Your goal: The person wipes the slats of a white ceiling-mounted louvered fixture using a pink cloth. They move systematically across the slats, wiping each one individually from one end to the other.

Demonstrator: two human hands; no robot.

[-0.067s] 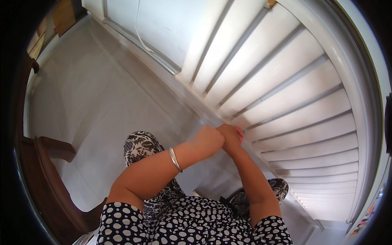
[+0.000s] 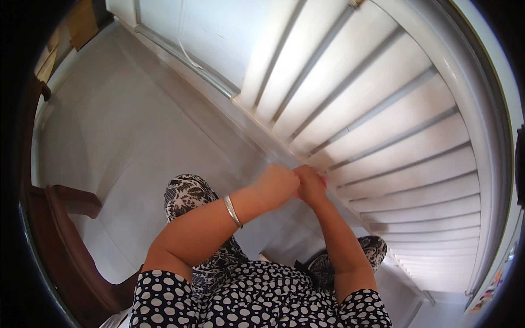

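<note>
My right hand (image 2: 311, 187) is closed on a small pink cloth-like piece, mostly hidden by the fingers. A sliver of the pink piece (image 2: 324, 181) sticks out on the right of that hand. More pink shows in the narrow gap between my two hands. My left hand (image 2: 278, 186), smeared by motion, is curled against the same piece and nearly touches my right hand. On my left wrist is a silver bangle (image 2: 232, 211). Both hands are in front of my knees, beside the lower edge of a white slatted panel (image 2: 377, 128).
Grey tiled floor (image 2: 126, 126) spreads to the left. Dark brown wooden furniture (image 2: 65, 246) with a curved leg stands at the near left. A pale panel (image 2: 219, 38) with a thin white cord and a metal rail along its base is at the far side.
My hands have moved slightly apart, and pink now shows between them. The left hand has shifted a little. The view has tilted very slightly.
</note>
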